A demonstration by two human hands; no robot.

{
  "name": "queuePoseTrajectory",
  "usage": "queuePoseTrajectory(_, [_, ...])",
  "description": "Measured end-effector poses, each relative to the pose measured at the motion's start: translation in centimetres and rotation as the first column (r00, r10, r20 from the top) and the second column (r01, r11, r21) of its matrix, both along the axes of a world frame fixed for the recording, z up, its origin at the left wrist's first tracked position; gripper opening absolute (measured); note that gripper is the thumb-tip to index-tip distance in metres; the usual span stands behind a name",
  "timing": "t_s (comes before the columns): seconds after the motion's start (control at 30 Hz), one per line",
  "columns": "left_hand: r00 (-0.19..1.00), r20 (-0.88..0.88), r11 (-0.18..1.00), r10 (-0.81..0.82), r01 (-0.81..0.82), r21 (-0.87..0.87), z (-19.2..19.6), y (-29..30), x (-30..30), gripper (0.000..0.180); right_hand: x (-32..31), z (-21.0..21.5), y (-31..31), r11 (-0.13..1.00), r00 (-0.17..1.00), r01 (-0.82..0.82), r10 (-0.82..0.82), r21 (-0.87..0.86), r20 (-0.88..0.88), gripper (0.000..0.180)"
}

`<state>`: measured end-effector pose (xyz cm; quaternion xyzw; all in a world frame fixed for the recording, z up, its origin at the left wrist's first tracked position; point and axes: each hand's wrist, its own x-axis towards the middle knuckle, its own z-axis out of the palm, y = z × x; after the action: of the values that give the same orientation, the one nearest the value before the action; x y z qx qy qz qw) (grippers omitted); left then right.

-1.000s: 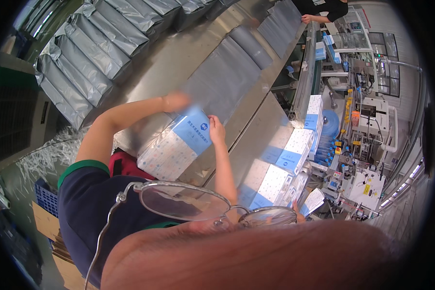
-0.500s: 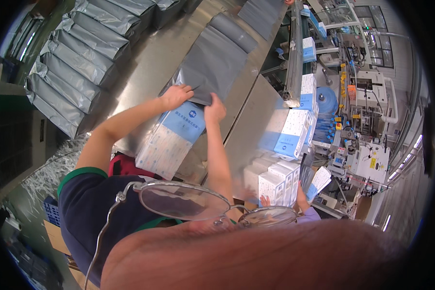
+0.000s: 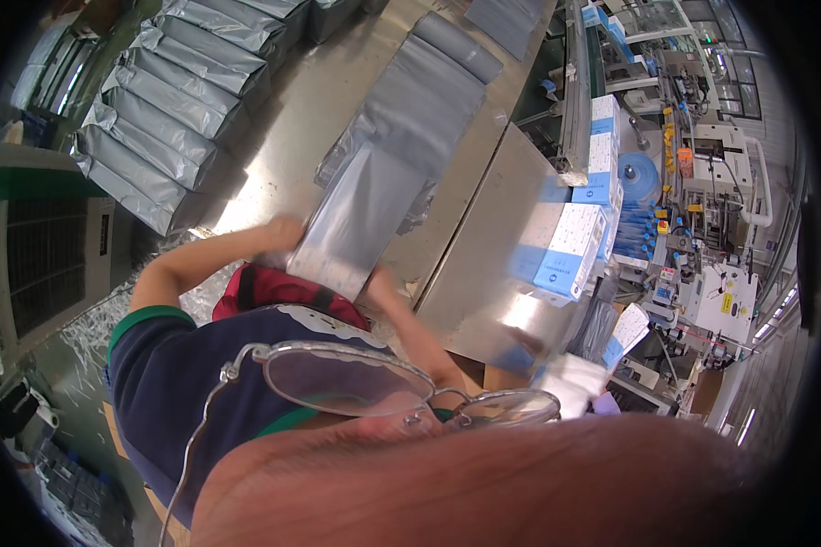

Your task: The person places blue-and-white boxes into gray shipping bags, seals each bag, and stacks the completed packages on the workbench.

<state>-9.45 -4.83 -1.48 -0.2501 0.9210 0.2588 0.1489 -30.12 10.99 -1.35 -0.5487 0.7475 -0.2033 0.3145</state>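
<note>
A grey plastic bag [image 3: 360, 196] covers most of a white and blue soft pack, whose patterned near end [image 3: 324, 273] shows at the bag's mouth. My left hand [image 3: 285, 233], slightly blurred, is closed at the left edge of the mouth. On the opposite edge, my right hand [image 3: 383, 290] is closed too, its fingers smeared by motion. Beyond the covered pack, more flat grey bags [image 3: 420, 100] lie overlapped on the metal table [image 3: 287, 118].
Filled grey bags [image 3: 169, 118] stand in a row at the left. White and blue packs [image 3: 570, 246] stand at the right, beside machinery [image 3: 702, 301]. Near the right edge, a co-worker's purple sleeve [image 3: 604, 402] is beside a blurred white bundle [image 3: 570, 383]. A red bag [image 3: 287, 296] is at my waist.
The grey bag has been drawn over the pack toward me, and both my hands have come nearer my body. At the right, the co-worker's stack of small packs has left its spot on the table.
</note>
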Motion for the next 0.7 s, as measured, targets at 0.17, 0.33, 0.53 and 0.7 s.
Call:
queuePoseTrajectory(0.17, [0.985,-0.030,0.985,0.171,-0.170,0.025,2.7,-1.6,-0.3,0.015,-4.3,-5.3,1.4,0.930,0.847,0.246,-0.343,0.274,0.405,0.028])
queuePoseTrajectory(0.33, [0.786,-0.319,0.836,0.529,-0.420,0.353,0.0,0.6,0.6,0.022,-1.1,2.8,2.1,0.779,0.916,-0.330,0.401,0.533,-0.018,0.015])
queuePoseTrajectory(0.53, [0.634,-0.220,0.553,0.742,-0.391,0.736,-0.4,2.3,2.9,0.012,6.3,4.9,-3.4,0.976,0.941,0.193,-0.154,-0.103,0.303,0.012])
queuePoseTrajectory(0.7, [0.568,-0.222,0.403,0.792,-0.215,0.890,-0.9,1.9,2.6,0.011,10.2,1.8,-8.1,0.928,0.924,0.210,-0.086,-0.307,0.371,0.011])
